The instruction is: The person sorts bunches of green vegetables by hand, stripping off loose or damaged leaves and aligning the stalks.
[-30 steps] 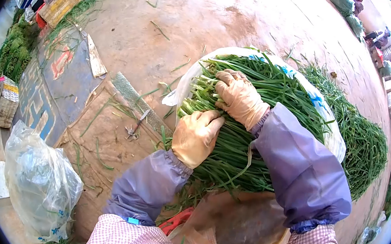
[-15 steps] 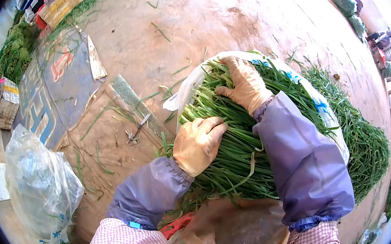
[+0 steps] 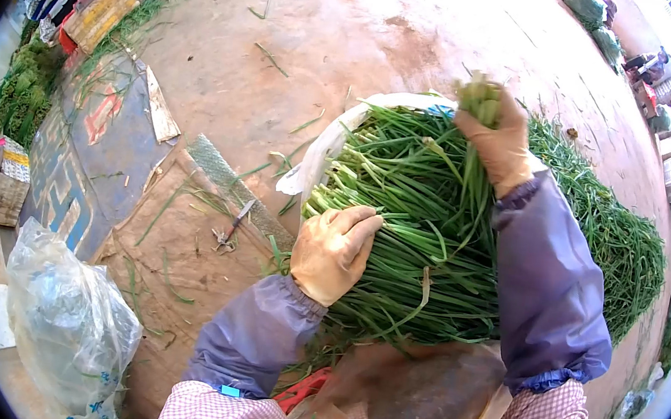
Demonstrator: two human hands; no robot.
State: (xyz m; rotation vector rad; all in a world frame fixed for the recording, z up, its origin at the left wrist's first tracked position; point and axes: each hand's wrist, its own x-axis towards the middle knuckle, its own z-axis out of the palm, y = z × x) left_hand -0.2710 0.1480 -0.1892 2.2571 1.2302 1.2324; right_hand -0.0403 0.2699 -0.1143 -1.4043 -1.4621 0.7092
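Note:
A thick heap of garlic chives [image 3: 405,185], long green leaves with pale stem ends to the left, lies on a white plastic sheet [image 3: 322,145]. Gloved, my right hand [image 3: 499,137] is closed round a bunch of garlic chives [image 3: 480,100] at the heap's upper edge. The pale ends of that bunch stick up past the fingers, and its leaves trail down onto the heap. My left hand [image 3: 334,251], also gloved, rests at the heap's left side with fingers curled over the stem ends.
More loose greens [image 3: 623,253] spread along the right. A small knife [image 3: 235,224] lies on brown sheeting at the left, near a clear plastic bag [image 3: 71,319]. Woven boxes [image 3: 118,3] stand farther back. Stray leaves dot the floor [image 3: 294,3].
My right hand has closed on a bunch of garlic chives and moved up and right with it, drawing it off the heap. My left hand has barely shifted.

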